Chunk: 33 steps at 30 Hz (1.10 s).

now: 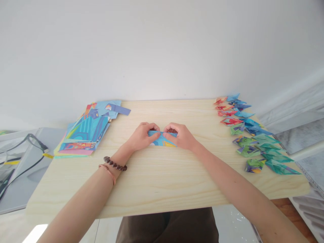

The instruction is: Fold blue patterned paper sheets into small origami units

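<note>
A blue patterned sheet of origami paper [163, 140], folded into a narrow strip with a yellow-orange mark, lies at the middle of the table between my hands. My left hand [144, 135] pinches its upper left part between thumb and fingers. On the other side, my right hand [181, 135] pinches the upper right part in the same way. Both thumbs rest on the near face, their tips close together at the top edge. My fingertips behind the paper are partly hidden.
A stack of colourful paper sheets [87, 130] lies on the table's left. Several folded paper figures [253, 135] stand in rows on the right, red, blue and green. Behind the wooden table [152, 182] rises a white wall [162, 50]. Black cables [37, 145] hang at the far left.
</note>
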### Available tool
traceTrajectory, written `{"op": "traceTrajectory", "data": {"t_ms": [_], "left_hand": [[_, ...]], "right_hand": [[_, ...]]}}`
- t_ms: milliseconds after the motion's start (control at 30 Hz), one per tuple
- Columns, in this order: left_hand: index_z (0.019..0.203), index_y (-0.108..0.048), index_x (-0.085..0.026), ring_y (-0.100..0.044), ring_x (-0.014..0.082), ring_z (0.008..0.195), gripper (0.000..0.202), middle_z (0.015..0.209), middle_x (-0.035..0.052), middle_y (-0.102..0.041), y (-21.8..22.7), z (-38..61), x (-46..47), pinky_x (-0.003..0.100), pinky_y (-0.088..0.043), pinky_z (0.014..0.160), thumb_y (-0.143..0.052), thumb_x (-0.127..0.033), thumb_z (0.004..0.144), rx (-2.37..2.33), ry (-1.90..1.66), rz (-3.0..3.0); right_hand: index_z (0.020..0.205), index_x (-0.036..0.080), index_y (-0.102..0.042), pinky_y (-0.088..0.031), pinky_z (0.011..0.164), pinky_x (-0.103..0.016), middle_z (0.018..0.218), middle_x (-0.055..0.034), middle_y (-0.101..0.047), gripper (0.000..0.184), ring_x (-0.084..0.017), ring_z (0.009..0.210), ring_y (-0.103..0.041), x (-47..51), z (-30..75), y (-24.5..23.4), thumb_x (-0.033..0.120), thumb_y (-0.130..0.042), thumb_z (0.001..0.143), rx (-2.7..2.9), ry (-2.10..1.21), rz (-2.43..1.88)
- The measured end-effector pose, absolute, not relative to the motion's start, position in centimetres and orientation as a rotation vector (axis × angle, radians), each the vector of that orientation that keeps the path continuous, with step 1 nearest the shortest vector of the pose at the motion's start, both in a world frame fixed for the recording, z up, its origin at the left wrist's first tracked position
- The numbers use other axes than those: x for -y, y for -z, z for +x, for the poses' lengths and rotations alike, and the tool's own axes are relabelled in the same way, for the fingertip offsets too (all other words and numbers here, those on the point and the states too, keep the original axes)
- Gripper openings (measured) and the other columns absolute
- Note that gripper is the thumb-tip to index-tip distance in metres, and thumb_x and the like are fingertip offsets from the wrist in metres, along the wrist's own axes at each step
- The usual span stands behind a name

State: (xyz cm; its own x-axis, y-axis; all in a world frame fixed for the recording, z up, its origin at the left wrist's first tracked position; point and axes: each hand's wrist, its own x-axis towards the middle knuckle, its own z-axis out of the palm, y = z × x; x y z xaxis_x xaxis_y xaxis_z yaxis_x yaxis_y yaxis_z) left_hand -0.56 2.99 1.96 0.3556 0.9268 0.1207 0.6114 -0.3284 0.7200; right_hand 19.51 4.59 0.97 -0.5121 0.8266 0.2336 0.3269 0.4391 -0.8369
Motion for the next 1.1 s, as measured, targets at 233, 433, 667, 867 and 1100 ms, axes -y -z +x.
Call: {"op": "traceTrajectory", "data": {"t_ms": [233, 433, 667, 867, 1100], "left_hand": [[0.067, -0.053, -0.016, -0.051, 0.0140, 0.072, 0.026, 0.065, -0.0010, -0.054, -3.1, -0.1, -1.6, 0.029, -0.042, 0.083, -0.045, -0.032, 0.085, -1.189, -0.603, 2.193], [0.084, -0.057, -0.016, -0.054, 0.0146, 0.077, 0.013, 0.080, 0.0023, -0.058, -3.4, -0.4, -1.3, 0.026, -0.045, 0.074, -0.049, -0.027, 0.083, -1.172, -0.619, 2.054], [0.080, -0.054, -0.016, -0.053, 0.0125, 0.073, 0.009, 0.081, 0.0020, -0.054, -3.2, -0.7, -1.1, 0.024, -0.046, 0.067, -0.051, -0.024, 0.083, -1.155, -0.662, 1.968], [0.074, -0.052, -0.016, -0.049, 0.0118, 0.070, 0.008, 0.075, 0.0003, -0.051, -3.3, -0.8, -1.0, 0.022, -0.045, 0.065, -0.051, -0.022, 0.080, -1.165, -0.579, 2.016], [0.076, -0.052, -0.017, -0.050, 0.0132, 0.072, 0.005, 0.076, 0.0019, -0.052, -3.3, -0.9, -0.8, 0.022, -0.045, 0.062, -0.051, -0.020, 0.079, -1.173, -0.618, 1.949]], "right_hand": [[0.078, 0.018, -0.058, -0.041, 0.063, -0.024, 0.076, -0.0002, -0.060, 0.006, -0.012, 0.069, -0.053, -3.8, 19.9, -2.0, 0.021, -0.054, 0.079, 2.156, -0.994, -0.888], [0.078, 0.018, -0.057, -0.040, 0.060, -0.022, 0.074, 0.0005, -0.056, 0.004, -0.010, 0.065, -0.050, -3.4, 20.0, -2.3, 0.019, -0.054, 0.079, 2.129, -1.016, -0.839], [0.077, 0.018, -0.056, -0.038, 0.056, -0.022, 0.073, 0.0012, -0.054, 0.002, -0.009, 0.062, -0.047, -3.1, 20.1, -2.3, 0.017, -0.055, 0.079, 2.116, -1.031, -0.835], [0.067, 0.019, -0.051, -0.035, 0.060, -0.025, 0.062, 0.0035, -0.050, 0.013, -0.009, 0.058, -0.041, -3.0, 20.2, -2.2, 0.022, -0.057, 0.079, 2.259, -0.924, -0.819], [0.076, 0.020, -0.053, -0.038, 0.059, -0.024, 0.072, 0.0013, -0.052, 0.003, -0.010, 0.062, -0.046, -3.1, 20.2, -2.3, 0.019, -0.053, 0.080, 2.194, -1.007, -0.761]]}}
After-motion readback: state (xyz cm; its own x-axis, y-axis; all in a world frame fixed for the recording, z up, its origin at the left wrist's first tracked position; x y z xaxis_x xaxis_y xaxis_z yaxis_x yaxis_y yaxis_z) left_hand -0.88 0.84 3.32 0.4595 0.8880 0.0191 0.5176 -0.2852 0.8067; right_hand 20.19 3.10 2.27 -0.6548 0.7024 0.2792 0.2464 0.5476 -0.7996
